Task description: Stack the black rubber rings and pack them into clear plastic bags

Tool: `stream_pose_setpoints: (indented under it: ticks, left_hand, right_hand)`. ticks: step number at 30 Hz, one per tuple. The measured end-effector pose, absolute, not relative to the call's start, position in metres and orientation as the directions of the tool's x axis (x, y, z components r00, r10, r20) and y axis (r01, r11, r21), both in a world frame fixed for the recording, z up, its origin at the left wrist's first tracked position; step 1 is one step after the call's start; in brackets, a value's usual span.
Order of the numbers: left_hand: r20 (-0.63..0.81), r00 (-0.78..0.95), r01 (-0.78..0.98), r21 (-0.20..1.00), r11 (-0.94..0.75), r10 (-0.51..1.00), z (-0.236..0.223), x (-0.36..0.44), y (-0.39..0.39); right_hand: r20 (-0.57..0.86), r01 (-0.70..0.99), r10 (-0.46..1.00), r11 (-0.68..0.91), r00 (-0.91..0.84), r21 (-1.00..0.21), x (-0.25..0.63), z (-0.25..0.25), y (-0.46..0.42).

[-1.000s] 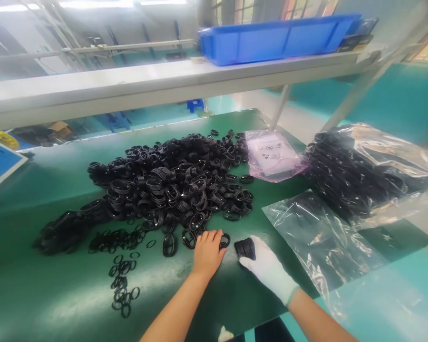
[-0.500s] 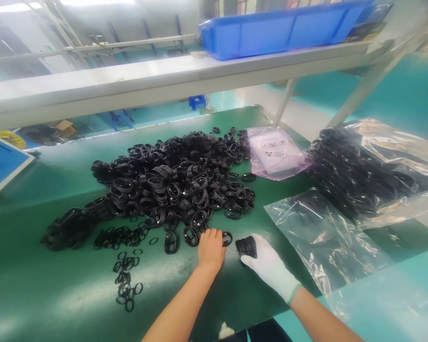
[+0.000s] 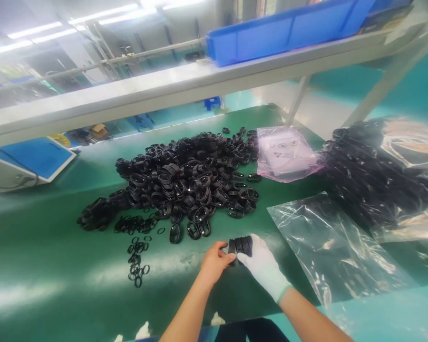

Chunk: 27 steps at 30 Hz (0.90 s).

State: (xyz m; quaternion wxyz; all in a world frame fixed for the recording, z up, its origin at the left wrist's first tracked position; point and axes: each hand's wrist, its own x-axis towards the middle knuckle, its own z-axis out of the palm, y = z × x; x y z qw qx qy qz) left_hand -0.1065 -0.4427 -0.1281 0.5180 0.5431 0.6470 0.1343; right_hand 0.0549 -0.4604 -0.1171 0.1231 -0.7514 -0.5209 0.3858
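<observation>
My right hand (image 3: 264, 266), in a white glove, is closed round a row of black coiled cables (image 3: 243, 246) stood side by side just over the green table. At the row's left end my bare left hand (image 3: 216, 261) pinches a coil with thumb and fingers, pressing it up against the others. Beyond my hands lies a large heap of black coiled cables (image 3: 185, 175). A few single coils (image 3: 175, 233) lie at its near edge. Small black rings (image 3: 137, 259) are scattered left of my hands.
A clear plastic bag (image 3: 328, 242) lies flat on the right, near a big bag of black coils (image 3: 381, 175). Behind is a pink bag (image 3: 285, 154). A white shelf (image 3: 157, 90) with a blue bin (image 3: 288, 35) crosses above. A blue-topped box (image 3: 35, 156) stands left.
My left hand has picked up the coiled cable it was reaching over and brought it to the row in my right hand. The right hand moved slightly left; the view shifted.
</observation>
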Motion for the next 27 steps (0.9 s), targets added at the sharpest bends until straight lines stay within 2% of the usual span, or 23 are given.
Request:
stream_pose_setpoints:
  ticks: [3, 6, 10, 14, 19, 23, 27]
  left_hand:
    - [-0.498, 0.150, 0.397, 0.821, 0.409, 0.854, -0.141, -0.101, -0.454]
    - [-0.468, 0.159, 0.357, 0.848, 0.391, 0.869, -0.147, -0.097, -0.456]
    - [-0.513, 0.181, 0.345, 0.832, 0.435, 0.839, -0.145, -0.096, -0.451]
    - [-0.513, 0.290, 0.436, 0.822, 0.366, 0.808, -0.132, -0.104, -0.447]
    - [-0.420, 0.364, 0.657, 0.748, 0.090, 0.831, -0.120, -0.113, -0.442]
    - [-0.404, 0.415, 0.696, 0.718, 0.002, 0.815, -0.124, -0.110, -0.439]
    - [-0.372, 0.456, 0.709, 0.700, -0.078, 0.809, -0.124, -0.116, -0.438]
  right_hand:
    - [-0.443, 0.685, 0.884, -0.416, 0.150, -0.598, 0.056, -0.121, -0.461]
    - [-0.464, 0.689, 0.871, -0.435, 0.160, -0.579, 0.058, -0.123, -0.460]
    - [-0.484, 0.682, 0.859, -0.456, 0.169, -0.571, 0.057, -0.123, -0.457]
    - [-0.494, 0.703, 0.842, -0.487, 0.219, -0.518, 0.051, -0.122, -0.454]
    - [-0.474, 0.732, 0.841, -0.493, 0.261, -0.471, 0.046, -0.117, -0.455]
    - [-0.490, 0.717, 0.830, -0.510, 0.266, -0.475, 0.042, -0.114, -0.457]
    - [-0.481, 0.738, 0.823, -0.521, 0.302, -0.428, 0.038, -0.116, -0.459]
